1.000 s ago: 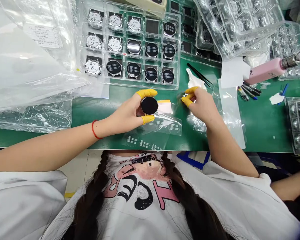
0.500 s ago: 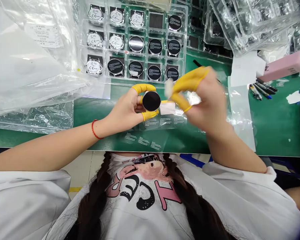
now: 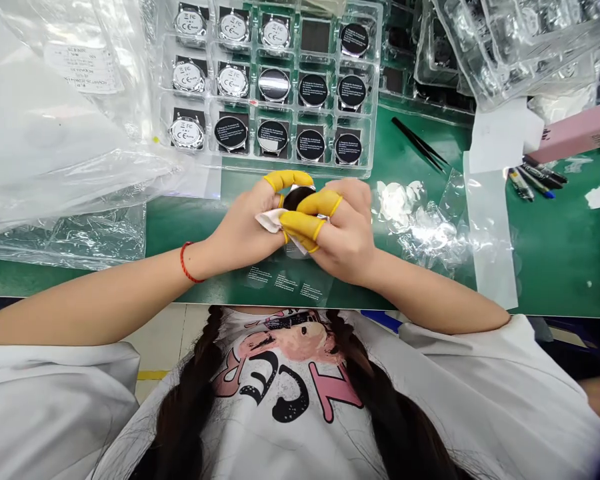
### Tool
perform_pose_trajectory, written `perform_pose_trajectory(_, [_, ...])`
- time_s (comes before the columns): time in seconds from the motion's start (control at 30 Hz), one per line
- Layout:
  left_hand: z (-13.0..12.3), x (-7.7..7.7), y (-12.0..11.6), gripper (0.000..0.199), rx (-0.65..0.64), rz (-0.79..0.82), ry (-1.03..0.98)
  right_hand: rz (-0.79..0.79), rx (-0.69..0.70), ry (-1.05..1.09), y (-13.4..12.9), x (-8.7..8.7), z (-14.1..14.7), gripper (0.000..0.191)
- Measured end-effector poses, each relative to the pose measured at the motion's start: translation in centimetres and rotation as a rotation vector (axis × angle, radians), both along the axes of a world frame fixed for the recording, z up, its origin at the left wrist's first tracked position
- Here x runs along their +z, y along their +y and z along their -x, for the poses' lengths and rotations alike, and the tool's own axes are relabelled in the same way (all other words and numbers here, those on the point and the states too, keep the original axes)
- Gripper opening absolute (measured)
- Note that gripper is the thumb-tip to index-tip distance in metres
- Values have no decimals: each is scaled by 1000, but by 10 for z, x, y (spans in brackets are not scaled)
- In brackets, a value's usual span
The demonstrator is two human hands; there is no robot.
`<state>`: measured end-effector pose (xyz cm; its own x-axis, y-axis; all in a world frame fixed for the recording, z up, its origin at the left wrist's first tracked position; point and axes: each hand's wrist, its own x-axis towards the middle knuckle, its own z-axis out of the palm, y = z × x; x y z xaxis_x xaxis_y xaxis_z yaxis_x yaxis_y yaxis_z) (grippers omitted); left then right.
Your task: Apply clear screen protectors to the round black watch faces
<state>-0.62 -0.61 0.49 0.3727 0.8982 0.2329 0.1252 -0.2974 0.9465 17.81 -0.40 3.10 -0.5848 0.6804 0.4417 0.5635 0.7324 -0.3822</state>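
Yellow finger cots cover fingertips of both hands. My left hand [image 3: 253, 223] grips a round black watch face [image 3: 297, 197] by its edge, above the green table. Pinched in my right hand [image 3: 343, 230] is a white cloth [image 3: 270, 220], pressed at the watch face; my right fingers hide much of the face. Just behind the hands lies a clear tray [image 3: 375, 127] holding several round watches, some with silver backs up, others with black printed faces up. Clear printed films [image 3: 280, 280] lie on the table in front of the hands.
Black tweezers [image 3: 420, 143] and crumpled clear film [image 3: 435, 237] lie to the right. Further right are pens [image 3: 535, 180], a pink bottle [image 3: 580, 133] and stacked clear trays [image 3: 520, 53]. Large plastic bags [image 3: 70, 133] cover the left side of the green table [image 3: 560, 267].
My right hand has moved left and down onto the watch face, bringing the white cloth against it. My left hand still holds the watch in nearly the same place.
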Motion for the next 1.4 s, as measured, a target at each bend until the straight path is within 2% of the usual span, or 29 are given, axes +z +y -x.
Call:
perform_pose_trajectory(0.07, [-2,-1,0,46,-7,-13,3,36,-47,-33,4,0,3,27])
perform_pose_trajectory(0.2, [-6,-2,-3,55,-62,161,-103,15,-212,-24,14,0,-5,33])
perform_pose_trajectory(0.27, [-6,-1,-4,58,-33,179,-111,10,-210,15,11,-2,-8,31])
perform_pose_trajectory(0.37, [-3,0,-3,55,17,133,-49,-39,-88,65,0,-7,-6,25])
perform_pose_trajectory(0.43, [-2,1,-2,53,36,73,29,-21,-43,25,-3,-10,-1,24])
perform_pose_trajectory(0.53, [-4,-2,-2,47,33,15,39,19,-99,-56,1,-10,6,27])
perform_pose_trajectory(0.7, [-8,-8,-4,57,-30,180,-132,-61,-215,60,16,-7,1,28])
perform_pose_trajectory(0.93, [-5,3,-5,56,-24,208,-134,158,-285,93,18,-13,-11,30])
perform_pose_trajectory(1.0, [-4,6,-6,57,-19,184,-124,108,-306,91,19,-7,-15,29])
perform_pose_trajectory(1.1, [-2,8,-7,58,-31,163,-113,-116,-367,102,23,13,-31,24])
perform_pose_trajectory(1.2, [0,8,-6,58,-37,169,-101,-269,-501,73,33,35,-56,16])
perform_pose_trajectory(1.27, [1,7,-4,61,-37,173,-93,-227,-645,-22,42,42,-72,11])
perform_pose_trajectory(1.33, [2,7,-2,63,-34,167,-95,-108,-774,-138,49,42,-83,9])
perform_pose_trajectory(1.37, [2,8,-1,64,-26,163,-99,-37,-785,-166,50,40,-85,12])
perform_pose_trajectory(1.4, [3,9,0,64,-12,158,-103,44,-741,-159,51,39,-86,17])
